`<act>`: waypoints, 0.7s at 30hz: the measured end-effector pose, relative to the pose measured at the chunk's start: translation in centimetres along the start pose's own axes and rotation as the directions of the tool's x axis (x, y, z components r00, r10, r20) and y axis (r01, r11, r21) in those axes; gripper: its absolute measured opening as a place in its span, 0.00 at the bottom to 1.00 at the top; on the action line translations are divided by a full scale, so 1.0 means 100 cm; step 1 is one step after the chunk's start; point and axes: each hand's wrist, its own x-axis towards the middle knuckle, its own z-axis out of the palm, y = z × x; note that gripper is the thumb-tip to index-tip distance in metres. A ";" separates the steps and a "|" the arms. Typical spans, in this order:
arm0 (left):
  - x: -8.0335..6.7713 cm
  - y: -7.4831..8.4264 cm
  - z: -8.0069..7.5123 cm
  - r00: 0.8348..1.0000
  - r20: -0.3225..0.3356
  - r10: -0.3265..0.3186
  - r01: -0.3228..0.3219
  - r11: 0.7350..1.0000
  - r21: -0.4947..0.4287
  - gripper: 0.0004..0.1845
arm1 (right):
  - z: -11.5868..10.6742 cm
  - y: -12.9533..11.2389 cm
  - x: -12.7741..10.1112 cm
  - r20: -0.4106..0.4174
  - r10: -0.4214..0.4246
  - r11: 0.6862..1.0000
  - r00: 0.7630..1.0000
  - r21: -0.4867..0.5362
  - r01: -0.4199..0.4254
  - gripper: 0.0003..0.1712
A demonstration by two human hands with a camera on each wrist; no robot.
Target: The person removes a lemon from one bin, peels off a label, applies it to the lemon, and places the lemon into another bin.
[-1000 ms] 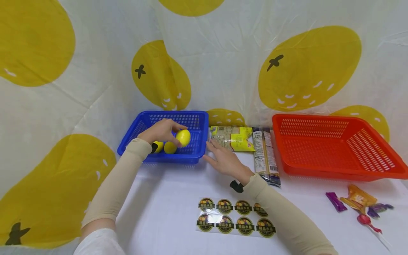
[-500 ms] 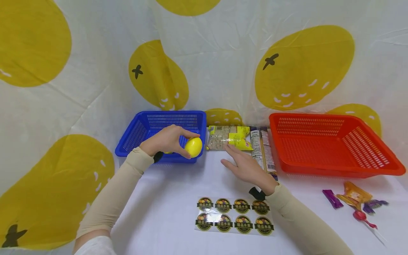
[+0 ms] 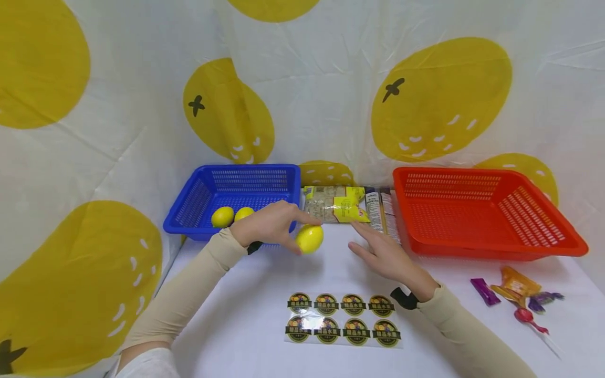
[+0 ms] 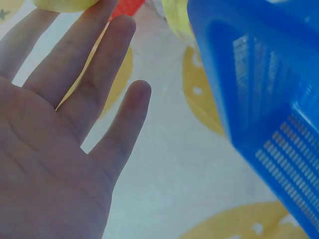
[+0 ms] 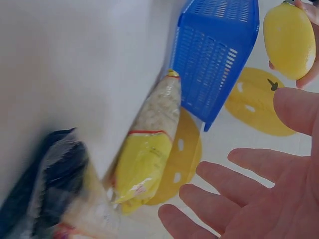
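Observation:
My left hand (image 3: 271, 226) pinches a yellow lemon (image 3: 309, 239) between thumb and fingers, just in front of the blue basket's right corner. In the left wrist view the lemon (image 4: 67, 4) shows only at the top edge, by the fingertips. Two more lemons sit in the blue basket (image 3: 189, 229): one lemon (image 3: 222, 216) on the left and another lemon (image 3: 243, 213) beside it, partly covered by my hand. To the right, my right hand (image 3: 387, 254) hovers with fingers spread and holds nothing. The right wrist view shows the held lemon (image 5: 290, 41) beyond its thumb.
A yellow-and-clear food bag (image 3: 334, 203) and a long dark packet (image 3: 380, 210) lie between the baskets. At the right stands a red basket (image 3: 408, 231). Wrapped candies (image 3: 515, 286) and a lollipop (image 3: 524, 315) lie before it. A sheet of round stickers (image 3: 342, 319) lies in front.
My left hand has carried the lemon out of the blue basket, rightward and toward me. My right hand has moved right, away from the basket. The view has turned slightly right.

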 end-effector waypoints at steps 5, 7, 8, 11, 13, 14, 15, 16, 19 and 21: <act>0.010 0.007 0.014 0.999 0.009 0.038 -0.038 0.999 0.002 0.41 | 0.002 0.007 -0.005 0.003 -0.003 1.000 1.000 0.029 0.003 0.38; 0.014 0.010 0.020 0.999 0.013 0.040 -0.040 0.999 0.007 0.42 | 0.004 0.009 -0.006 0.004 -0.009 0.999 1.000 0.050 0.009 0.37; 0.016 0.011 0.023 0.999 0.015 0.043 -0.043 0.999 0.015 0.42 | 0.004 0.010 -0.006 0.009 -0.009 0.998 1.000 0.064 0.008 0.36; 0.022 0.015 0.032 0.998 0.021 0.053 -0.054 0.998 0.042 0.41 | 0.008 0.014 -0.007 0.028 -0.010 0.993 1.000 0.120 0.007 0.35; 0.026 0.018 0.038 0.997 0.025 0.069 -0.070 0.996 0.059 0.41 | 0.010 0.017 -0.007 0.042 -0.021 0.986 0.999 0.163 0.014 0.34; 0.028 0.018 0.042 0.997 0.024 0.075 -0.076 0.995 0.067 0.41 | 0.011 0.018 -0.006 0.050 -0.031 0.983 0.998 0.184 0.021 0.34; 0.030 0.020 0.045 0.997 0.023 0.077 -0.079 0.994 0.072 0.41 | 0.013 0.019 -0.006 0.055 -0.043 0.979 0.998 0.202 0.031 0.34; 0.032 0.021 0.048 0.996 0.022 0.083 -0.084 0.993 0.080 0.42 | 0.014 0.020 -0.005 0.062 -0.056 0.975 0.997 0.219 0.041 0.34; 0.038 0.021 0.056 0.996 0.017 0.090 -0.092 0.991 0.093 0.42 | 0.017 0.023 -0.003 0.081 -0.090 0.964 0.993 0.257 0.066 0.35; 0.041 0.020 0.062 0.996 0.019 0.088 -0.089 0.991 0.099 0.43 | 0.020 0.024 -0.002 0.094 -0.105 0.958 0.990 0.278 0.075 0.36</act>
